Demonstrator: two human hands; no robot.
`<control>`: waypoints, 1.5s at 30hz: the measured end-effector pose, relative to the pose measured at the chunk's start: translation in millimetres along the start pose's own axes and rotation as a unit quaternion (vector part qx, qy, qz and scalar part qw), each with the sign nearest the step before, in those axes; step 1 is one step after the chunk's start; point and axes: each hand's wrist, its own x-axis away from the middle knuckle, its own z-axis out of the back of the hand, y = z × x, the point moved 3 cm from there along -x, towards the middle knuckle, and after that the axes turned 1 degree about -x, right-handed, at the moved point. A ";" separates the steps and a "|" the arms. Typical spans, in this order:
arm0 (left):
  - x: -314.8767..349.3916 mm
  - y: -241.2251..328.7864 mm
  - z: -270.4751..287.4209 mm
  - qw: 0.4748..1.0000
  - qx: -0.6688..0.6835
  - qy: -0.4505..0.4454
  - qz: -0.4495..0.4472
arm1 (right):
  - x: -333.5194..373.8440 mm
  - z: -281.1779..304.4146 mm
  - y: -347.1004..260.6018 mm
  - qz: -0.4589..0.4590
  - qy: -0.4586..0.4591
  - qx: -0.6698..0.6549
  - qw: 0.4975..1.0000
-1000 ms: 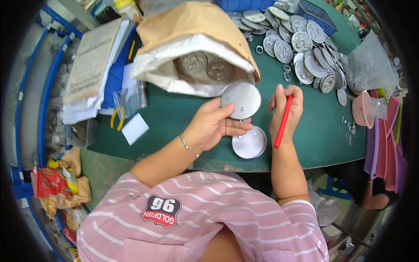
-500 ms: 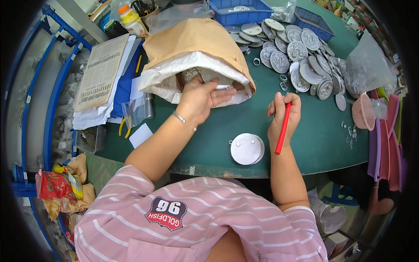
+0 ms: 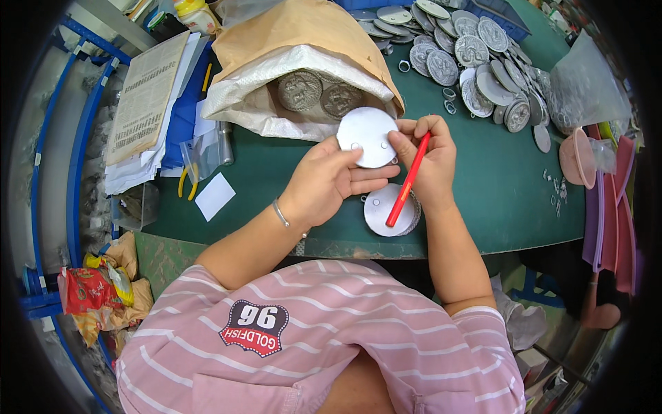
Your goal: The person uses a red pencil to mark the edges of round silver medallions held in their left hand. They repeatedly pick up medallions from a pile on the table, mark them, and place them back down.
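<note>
A round silver-grey medal, plain back upward with small round studs, is held over the table in front of an open sack. My left hand grips its lower left edge, the thumb on top and the fingers beneath. My right hand is closed around a red pen, which slants down toward me. Its thumb also meets the right edge of the medal. Below lies a small stack of medals, the top one back up, partly covered by the pen. Embossed medals show inside the sack's white-lined mouth.
A heap of medals covers the far right of the green table, with loose rings nearby. A pink bowl and a clear plastic bag stand at the right. Papers and yellow-handled pliers lie left.
My left hand has come out of the sack toward me and right, bringing a medal. My right hand, still with the pen, has moved left to meet it.
</note>
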 end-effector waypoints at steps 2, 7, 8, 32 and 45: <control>0.9 2.6 -1.5 0.998 0.040 -0.034 0.038 | -0.5 3.6 -1.8 -0.019 0.011 -0.040 0.999; -9.0 -1.5 20.7 0.977 0.188 0.014 0.104 | 8.9 -8.0 -24.6 0.210 -0.125 0.205 0.948; -8.8 -0.3 22.7 0.978 0.179 0.036 0.103 | 8.5 -10.5 -28.2 0.219 -0.146 0.176 0.949; -38.0 -7.9 24.1 0.995 0.047 -0.017 -0.089 | -156.0 71.7 -36.0 0.148 0.095 0.721 0.671; -23.8 -13.1 10.1 0.991 0.126 -0.032 -0.026 | 13.5 -22.9 -59.0 0.347 -0.189 0.266 0.879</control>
